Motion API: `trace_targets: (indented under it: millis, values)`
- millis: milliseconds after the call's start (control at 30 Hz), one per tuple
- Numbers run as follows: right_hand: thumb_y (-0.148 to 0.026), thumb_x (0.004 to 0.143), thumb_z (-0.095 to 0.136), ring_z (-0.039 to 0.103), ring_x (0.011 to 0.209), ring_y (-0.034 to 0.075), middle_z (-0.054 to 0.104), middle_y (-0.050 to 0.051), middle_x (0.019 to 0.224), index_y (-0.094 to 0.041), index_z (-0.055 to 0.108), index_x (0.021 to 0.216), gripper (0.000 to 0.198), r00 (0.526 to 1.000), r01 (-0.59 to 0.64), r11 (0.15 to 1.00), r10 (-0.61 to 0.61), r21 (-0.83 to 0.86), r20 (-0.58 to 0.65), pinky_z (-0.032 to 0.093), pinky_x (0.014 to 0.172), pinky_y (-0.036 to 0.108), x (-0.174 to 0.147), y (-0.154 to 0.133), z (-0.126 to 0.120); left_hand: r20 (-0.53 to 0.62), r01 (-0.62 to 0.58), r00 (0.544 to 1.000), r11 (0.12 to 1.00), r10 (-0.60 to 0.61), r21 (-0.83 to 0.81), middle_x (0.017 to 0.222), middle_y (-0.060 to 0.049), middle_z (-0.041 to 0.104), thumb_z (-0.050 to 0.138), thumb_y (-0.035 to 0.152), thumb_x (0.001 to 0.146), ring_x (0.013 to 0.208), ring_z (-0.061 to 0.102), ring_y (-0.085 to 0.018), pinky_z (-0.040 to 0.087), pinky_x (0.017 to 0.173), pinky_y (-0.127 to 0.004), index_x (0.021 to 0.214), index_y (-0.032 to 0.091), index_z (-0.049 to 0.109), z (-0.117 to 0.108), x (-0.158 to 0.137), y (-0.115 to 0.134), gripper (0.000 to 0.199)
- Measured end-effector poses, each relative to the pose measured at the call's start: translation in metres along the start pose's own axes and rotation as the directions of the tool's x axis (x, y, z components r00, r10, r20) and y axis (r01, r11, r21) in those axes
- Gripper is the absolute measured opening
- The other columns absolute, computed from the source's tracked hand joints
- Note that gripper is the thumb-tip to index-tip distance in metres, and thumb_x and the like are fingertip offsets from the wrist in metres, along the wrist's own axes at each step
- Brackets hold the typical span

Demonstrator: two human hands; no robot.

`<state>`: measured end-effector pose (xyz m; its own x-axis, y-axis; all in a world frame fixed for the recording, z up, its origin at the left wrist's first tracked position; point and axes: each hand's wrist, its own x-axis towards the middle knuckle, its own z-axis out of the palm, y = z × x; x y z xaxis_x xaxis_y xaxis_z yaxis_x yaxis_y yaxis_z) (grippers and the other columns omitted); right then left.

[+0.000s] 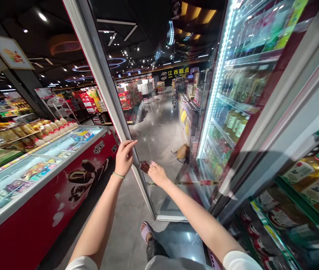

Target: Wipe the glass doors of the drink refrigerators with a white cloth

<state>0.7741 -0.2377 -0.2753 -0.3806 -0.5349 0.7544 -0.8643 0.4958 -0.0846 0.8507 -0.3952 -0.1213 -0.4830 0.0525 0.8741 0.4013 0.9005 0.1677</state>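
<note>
A tall glass door (109, 78) with a pale metal frame stands swung open in front of me. My left hand (124, 159), a thin green band at its wrist, is at the door's outer edge with its fingers bent across the frame. To the right, my right hand (156, 175) reaches to the glass with its fingers stretched out, and their dark reflection meets the fingertips. Nothing shows in the right palm. Behind the door pane, a lit drinks cooler (217, 93) with shelves of bottles appears, perhaps as a reflection.
On the left runs a red ice cream chest freezer (72, 187) with glass lids. Shelves with large bottles and jars (314, 176) are close on the right. My foot in a pink slipper (147, 231) is on the grey floor (128, 210). Store aisles stretch behind.
</note>
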Motion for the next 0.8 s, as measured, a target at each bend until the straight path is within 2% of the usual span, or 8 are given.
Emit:
trace_targets:
  millis: [100, 200, 367, 500, 567, 633, 700, 800]
  values:
    - [-0.015, 0.097, 0.044, 0.058, 0.133, 0.019, 0.071, 0.002, 0.135, -0.024, 0.070, 0.127, 0.041, 0.999, -0.026, 0.998, 0.024, -0.061, -0.031, 0.039, 0.119, 0.037, -0.010, 0.061, -0.030, 0.070, -0.085, 0.994, 0.992, 0.079, 0.095, 0.137, -0.014, 0.058, 0.047, 0.012, 0.098, 0.130, 0.058, -0.023, 0.052, 0.110, -0.043, 0.139, 0.025, 0.063, 0.013, -0.006, -0.001, 0.045]
    - [-0.019, 0.097, 0.043, 0.044, 0.147, 0.034, 0.060, 0.022, 0.146, -0.009, 0.060, 0.140, 0.048, 0.954, -0.269, 0.951, 0.242, -0.153, -0.175, 0.030, 0.123, 0.060, -0.034, 0.142, -0.079, 0.155, -0.164, 0.978, 0.970, 0.137, 0.179, 0.153, -0.015, 0.049, 0.052, 0.014, 0.097, 0.147, 0.044, -0.029, 0.042, 0.119, -0.052, 0.147, 0.027, 0.056, 0.030, -0.014, -0.002, 0.052]
    - [-0.036, 0.099, 0.039, 0.030, 0.155, 0.037, 0.037, 0.031, 0.159, -0.001, 0.035, 0.155, 0.066, 0.587, -0.694, 0.719, 0.527, -0.046, -0.614, 0.031, 0.123, 0.065, -0.087, 0.237, -0.151, 0.257, -0.187, 0.960, 0.934, 0.108, 0.305, 0.164, -0.015, 0.040, 0.060, 0.018, 0.094, 0.157, 0.025, -0.039, 0.028, 0.124, -0.065, 0.152, 0.032, 0.051, 0.048, -0.022, -0.007, 0.060]
    - [-0.033, 0.103, 0.030, 0.031, 0.155, 0.037, 0.034, 0.034, 0.160, -0.002, 0.027, 0.159, 0.064, 0.502, -0.743, 0.670, 0.553, -0.004, -0.665, 0.031, 0.121, 0.068, -0.087, 0.226, -0.134, 0.270, -0.185, 0.959, 0.918, 0.090, 0.350, 0.165, -0.015, 0.039, 0.061, 0.019, 0.095, 0.158, 0.023, -0.039, 0.026, 0.125, -0.064, 0.153, 0.032, 0.049, 0.051, -0.024, -0.010, 0.061]
    - [-0.029, 0.102, 0.029, 0.033, 0.153, 0.041, 0.040, 0.038, 0.154, 0.003, 0.032, 0.156, 0.062, 0.569, -0.712, 0.702, 0.548, -0.033, -0.613, 0.031, 0.118, 0.072, -0.075, 0.194, -0.099, 0.265, -0.188, 0.960, 0.916, 0.094, 0.355, 0.165, -0.015, 0.038, 0.061, 0.019, 0.094, 0.159, 0.023, -0.038, 0.027, 0.125, -0.063, 0.153, 0.032, 0.049, 0.051, -0.024, -0.009, 0.062]
    - [-0.023, 0.099, 0.034, 0.041, 0.149, 0.040, 0.053, 0.035, 0.145, 0.001, 0.047, 0.147, 0.055, 0.785, -0.548, 0.829, 0.463, -0.113, -0.413, 0.035, 0.117, 0.068, -0.065, 0.150, -0.059, 0.262, -0.180, 0.961, 0.920, 0.089, 0.349, 0.166, -0.014, 0.037, 0.062, 0.018, 0.093, 0.159, 0.023, -0.038, 0.028, 0.125, -0.062, 0.153, 0.033, 0.050, 0.051, -0.024, -0.009, 0.063]
    - [-0.018, 0.094, 0.041, 0.056, 0.137, 0.028, 0.070, 0.018, 0.132, -0.014, 0.064, 0.133, 0.045, 0.940, -0.305, 0.946, 0.279, -0.115, -0.194, 0.045, 0.116, 0.051, -0.059, 0.104, -0.027, 0.260, -0.173, 0.962, 0.927, 0.086, 0.334, 0.166, -0.012, 0.037, 0.062, 0.017, 0.093, 0.159, 0.024, -0.037, 0.028, 0.126, -0.061, 0.153, 0.034, 0.050, 0.050, -0.023, -0.010, 0.063]
    - [-0.014, 0.091, 0.045, 0.066, 0.122, 0.010, 0.076, -0.006, 0.123, -0.033, 0.070, 0.124, 0.046, 1.000, -0.027, 0.999, 0.027, -0.041, -0.015, 0.051, 0.107, 0.027, -0.059, 0.058, -0.008, 0.270, -0.204, 0.955, 0.928, 0.119, 0.313, 0.166, -0.011, 0.038, 0.061, 0.016, 0.094, 0.158, 0.026, -0.035, 0.030, 0.126, -0.059, 0.154, 0.035, 0.048, 0.046, -0.021, -0.013, 0.064]
